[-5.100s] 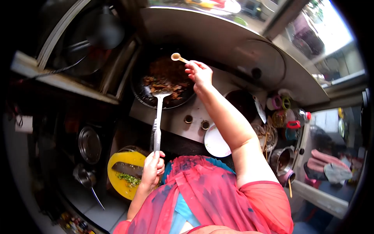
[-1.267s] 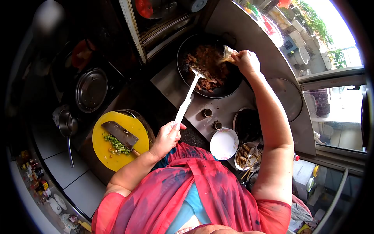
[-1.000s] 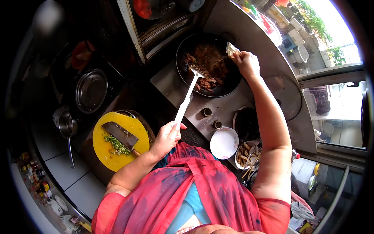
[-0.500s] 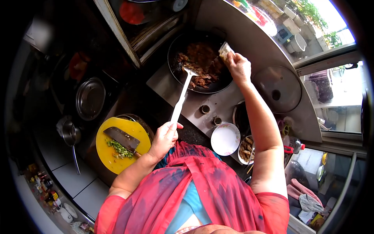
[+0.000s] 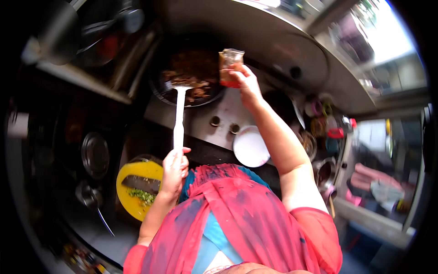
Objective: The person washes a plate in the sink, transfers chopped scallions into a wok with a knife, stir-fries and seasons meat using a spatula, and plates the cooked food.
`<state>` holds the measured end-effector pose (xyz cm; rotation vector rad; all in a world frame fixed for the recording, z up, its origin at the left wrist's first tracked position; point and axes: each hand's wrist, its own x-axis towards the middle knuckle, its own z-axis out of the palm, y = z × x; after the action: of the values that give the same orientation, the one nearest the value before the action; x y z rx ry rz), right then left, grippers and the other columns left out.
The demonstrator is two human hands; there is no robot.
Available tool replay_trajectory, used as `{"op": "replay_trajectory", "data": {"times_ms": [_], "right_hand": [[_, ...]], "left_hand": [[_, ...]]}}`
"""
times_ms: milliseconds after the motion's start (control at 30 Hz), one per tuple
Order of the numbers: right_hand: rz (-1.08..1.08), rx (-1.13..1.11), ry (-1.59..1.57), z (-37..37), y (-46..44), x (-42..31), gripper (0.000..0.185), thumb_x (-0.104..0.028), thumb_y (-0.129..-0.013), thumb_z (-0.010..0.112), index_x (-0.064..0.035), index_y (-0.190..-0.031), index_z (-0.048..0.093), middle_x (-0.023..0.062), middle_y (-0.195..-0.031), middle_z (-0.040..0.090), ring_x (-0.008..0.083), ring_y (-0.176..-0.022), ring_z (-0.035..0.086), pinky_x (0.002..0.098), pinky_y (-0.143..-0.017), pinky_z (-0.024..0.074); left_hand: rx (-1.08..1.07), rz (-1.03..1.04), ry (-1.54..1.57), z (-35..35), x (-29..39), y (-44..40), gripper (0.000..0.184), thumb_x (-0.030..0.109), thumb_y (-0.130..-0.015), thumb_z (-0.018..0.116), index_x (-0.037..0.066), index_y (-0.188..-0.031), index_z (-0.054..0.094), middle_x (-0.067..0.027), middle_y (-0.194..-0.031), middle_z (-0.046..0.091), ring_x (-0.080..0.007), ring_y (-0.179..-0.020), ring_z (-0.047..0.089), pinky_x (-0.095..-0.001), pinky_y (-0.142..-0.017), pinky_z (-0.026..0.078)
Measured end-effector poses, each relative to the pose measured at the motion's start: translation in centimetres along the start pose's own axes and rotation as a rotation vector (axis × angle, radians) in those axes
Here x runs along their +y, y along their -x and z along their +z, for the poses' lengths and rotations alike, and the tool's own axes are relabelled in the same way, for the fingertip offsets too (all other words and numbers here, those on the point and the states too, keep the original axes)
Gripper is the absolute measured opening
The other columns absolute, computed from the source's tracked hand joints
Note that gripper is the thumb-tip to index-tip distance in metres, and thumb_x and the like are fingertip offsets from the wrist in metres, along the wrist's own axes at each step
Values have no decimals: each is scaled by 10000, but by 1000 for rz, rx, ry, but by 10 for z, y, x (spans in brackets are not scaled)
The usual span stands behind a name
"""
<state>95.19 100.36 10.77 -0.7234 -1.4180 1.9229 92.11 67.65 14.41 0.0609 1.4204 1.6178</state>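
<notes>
My left hand (image 5: 174,171) is closed around the handle of a long spatula (image 5: 179,118), whose head rests in the food at the near side of a dark wok (image 5: 159,97). Browned chopped food (image 5: 196,84) lies in the wok. Pinched in the fingers of my right hand (image 5: 246,82) is a small packet (image 5: 230,68) with a reddish lower end, held upright just right of the wok's rim. Below it on the stove top stand two small dark round pieces (image 5: 215,121) and a white bowl (image 5: 251,147).
At lower left a cleaver (image 5: 141,183) and chopped greens (image 5: 142,196) lie on a yellow board (image 5: 130,205). A metal plate (image 5: 95,155) and a ladle (image 5: 89,195) are further left. Bottles (image 5: 335,128) and a pot (image 5: 325,171) stand at right, under the window.
The view has turned, shifting the scene left and down. My right hand has brought the packet from over the wok's right edge to beside it, more upright. My left hand still grips the spatula.
</notes>
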Motion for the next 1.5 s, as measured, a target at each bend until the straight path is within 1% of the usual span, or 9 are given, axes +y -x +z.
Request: {"op": "replay_trajectory", "data": {"times_ms": [433, 667, 767, 900, 1000, 1100, 1167, 1233, 1500], "right_hand": [[-261, 973, 330, -338, 118, 19, 162, -88, -883, 654, -26, -1032, 650, 34, -975, 674, 131, -912, 609, 270, -851, 472], [132, 892, 223, -424, 99, 85, 322, -166, -881, 637, -14, -1165, 648, 84, -1136, 656, 172, -1073, 570, 298, -951, 410], [209, 974, 396, -418, 101, 77, 422, -180, -874, 658, 44, -1225, 592, 128, -1173, 646, 203, -1092, 574, 325, -955, 426], [-121, 996, 605, -382, 145, 58, 293, -110, -909, 599, 27, -1168, 584, 147, -1108, 654, 208, -962, 637, 328, -883, 491], [179, 640, 527, -266, 212, 18, 99, -106, -915, 556, -46, -949, 628, 12, -809, 630, 98, -664, 605, 233, -578, 455], [650, 325, 525, -213, 278, 71, 216, -202, -925, 600, -3, -1002, 635, 72, -776, 664, 131, -666, 645, 270, -553, 526], [925, 329, 236, -191, 291, 109, 363, -309, -956, 604, 27, -1094, 596, 111, -940, 675, 177, -779, 664, 295, -660, 563], [842, 454, -111, -174, 289, 131, 381, -282, -972, 573, 40, -1173, 547, 129, -1062, 649, 196, -880, 656, 327, -719, 574], [682, 460, 29, -160, 286, 130, 318, -176, -970, 519, 38, -1206, 518, 118, -1097, 624, 201, -904, 648, 353, -760, 589]], "left_hand": [[20, 12, 16, 39, 14, -32, 261, 226, -1054, 397, 23, -1119, 547, 60, -599, 331, -25, -424, 273, -185, -388, 239], [36, -94, 127, 65, 17, -41, 262, 209, -1058, 384, 29, -1163, 541, 52, -605, 329, -38, -434, 279, -193, -410, 244], [39, -153, 195, 68, 14, -45, 291, 203, -1053, 382, 16, -1228, 522, 43, -631, 341, -42, -455, 301, -197, -436, 268], [7, -250, 165, 56, 2, -47, 343, 251, -1045, 409, 20, -1279, 507, 18, -664, 393, -69, -508, 342, -225, -484, 289], [34, -289, 209, 52, -4, -46, 346, 267, -1044, 411, 47, -1298, 492, 10, -667, 400, -80, -516, 358, -239, -498, 297], [28, -236, 169, 48, -5, -44, 334, 262, -1048, 401, 41, -1283, 488, 20, -653, 389, -72, -502, 349, -233, -484, 293], [3, -169, 129, 43, -1, -44, 322, 254, -1051, 394, 33, -1265, 489, 30, -638, 376, -61, -481, 333, -222, -463, 282], [-35, -92, 91, 37, 5, -42, 310, 244, -1054, 386, 24, -1245, 492, 41, -619, 358, -48, -455, 310, -209, -438, 268], [-21, -53, 16, 2, 34, -22, 317, 231, -1058, 379, -8, -1207, 524, 66, -571, 317, -17, -406, 256, -186, -384, 229]]}}
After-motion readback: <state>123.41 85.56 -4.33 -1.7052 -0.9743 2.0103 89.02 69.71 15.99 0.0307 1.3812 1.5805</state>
